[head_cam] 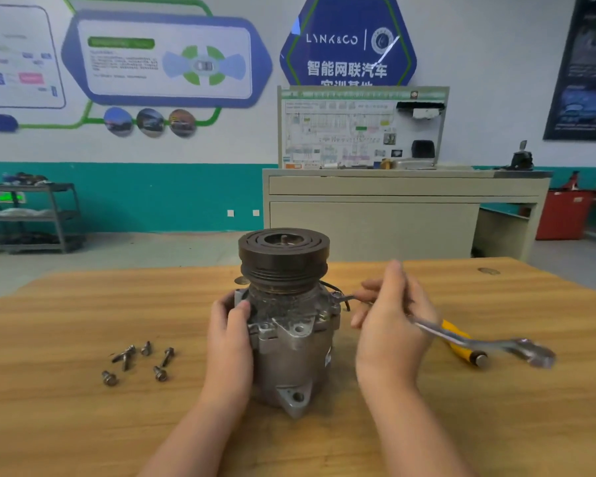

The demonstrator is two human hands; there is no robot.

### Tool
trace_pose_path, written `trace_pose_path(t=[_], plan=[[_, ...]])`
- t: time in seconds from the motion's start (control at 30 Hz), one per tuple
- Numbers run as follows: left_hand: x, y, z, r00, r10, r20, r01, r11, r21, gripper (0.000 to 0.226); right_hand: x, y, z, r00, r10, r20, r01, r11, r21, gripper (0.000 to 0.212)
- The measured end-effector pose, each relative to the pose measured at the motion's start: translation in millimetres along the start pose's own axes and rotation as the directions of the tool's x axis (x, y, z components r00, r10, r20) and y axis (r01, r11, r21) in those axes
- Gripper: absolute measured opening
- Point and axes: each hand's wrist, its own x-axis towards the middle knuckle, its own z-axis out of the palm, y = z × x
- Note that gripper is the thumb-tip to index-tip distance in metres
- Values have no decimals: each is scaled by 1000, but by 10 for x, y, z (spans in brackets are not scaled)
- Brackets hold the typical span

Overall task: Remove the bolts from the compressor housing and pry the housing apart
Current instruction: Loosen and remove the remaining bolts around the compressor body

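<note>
Both forearms reach in from below. Left hand (229,333) grips the grey cast-metal compressor housing (289,352), upright at mid wooden surface (83,425). Right hand (391,325) holds a silver steel wrench (461,340) at the housing's right flange. Six loose grey bolts (140,361) lie left.

Middle: we saw the compressor (291,342) standing upright on the table (83,425), pulley end up.
Left: our left hand (229,339) lay against its left side; six bolts (138,361) lay loose further left.
Right: our right hand (391,325) held a wrench (479,344) beside it, over a screwdriver (461,342).
Behind: a bench (393,201) stood past the table.
</note>
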Motion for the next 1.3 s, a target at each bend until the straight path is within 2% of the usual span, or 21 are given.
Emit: trace_pose_path(t=[0.07, 0.1, 0.13, 0.2, 0.3, 0.33, 0.37, 0.4, 0.43, 0.47, 0.53, 0.57, 0.63, 0.67, 0.73, 0.83, 0.97, 1.07, 1.13, 1.23, 1.3], plan=[[14, -14, 0, 1000, -8, 0, 8, 1000, -15, 18, 287, 80, -42, 962, 267, 59, -273, 950, 155, 48], [17, -19, 5, 1000, -7, -1, 7, 1000, -21, 19, 445, 137, -40, 917, 381, 115, -397, 896, 199, 49], [15, -24, 9, 1000, -3, -3, 3, 1000, -25, 19, 594, 194, -20, 851, 486, 200, -522, 824, 218, 49], [8, -31, 13, 1000, 9, -9, -9, 1000, -27, 21, 830, 319, 51, 651, 626, 429, -735, 661, 151, 46], [14, -44, 7, 1000, 5, -7, -5, 999, -44, 24, 998, 500, 172, 304, 642, 703, -867, 492, -75, 43], [18, -45, 12, 1000, 4, -4, -4, 999, -43, 25, 1014, 532, 199, 221, 627, 747, -881, 457, -122, 41], [25, -52, 15, 1000, 4, -1, -4, 999, -44, 26, 1027, 555, 218, 172, 613, 771, -889, 433, -147, 40], [28, -52, 19, 1000, 2, 3, -1, 999, -48, 27, 1043, 554, 231, 154, 602, 784, -901, 411, -139, 40], [30, -54, 23, 1000, -4, 6, 4, 999, -51, 28, 1053, 535, 232, 169, 591, 789, -920, 382, -90, 39], [28, -49, 23, 1000, -9, 8, 9, 999, -54, 27, 1064, 495, 224, 216, 585, 782, -940, 341, 4, 36], [33, -41, 31, 1000, -2, 15, 3, 998, -60, 24, 1072, 371, 174, 403, 600, 692, -913, 320, 253, 29], [27, -40, 29, 1000, -2, 21, 3, 998, -60, 27, 1050, 304, 131, 513, 618, 596, -858, 387, 337, 29], [24, -36, 29, 999, -14, 33, 17, 998, -68, 35, 957, 171, 39, 692, 603, 396, -721, 606, 337, 33], [24, -34, 26, 999, -19, 33, 21, 997, -69, 35, 886, 117, -3, 753, 570, 327, -654, 701, 284, 34], [21, -32, 22, 999, -22, 32, 24, 997, -67, 29, 719, 49, -82, 834, 488, 258, -537, 826, 174, 33], [18, -16, 21, 999, -30, 39, 32, 998, -48, 26, 489, 4, -140, 911, 350, 217, -378, 920, 105, 30], [2, 15, 19, 998, -27, 54, 30, 999, -44, 32, 252, -52, -140, 969, 162, 188, -171, 985, 34, 27], [-6, 14, 22, 998, -11, 62, 14, 999, -37, 35, 55, -122, -75, 977, -34, 209, 60, 991, -122, 26], [7, -4, 17, 999, -10, 52, 11, 999, -30, 25, -80, -129, -10, 969, -130, 210, 169, 969, -181, 26], [28, -22, 9, 999, -30, 29, 31, 999, -25, 23, -229, -77, 10, 969, -202, 138, 233, 936, -262, 26], [37, -13, 8, 999, -42, 22, 42, 999, -12, 24, -228, -61, -27, 985, -163, 62, 174, 951, -255, 28]])
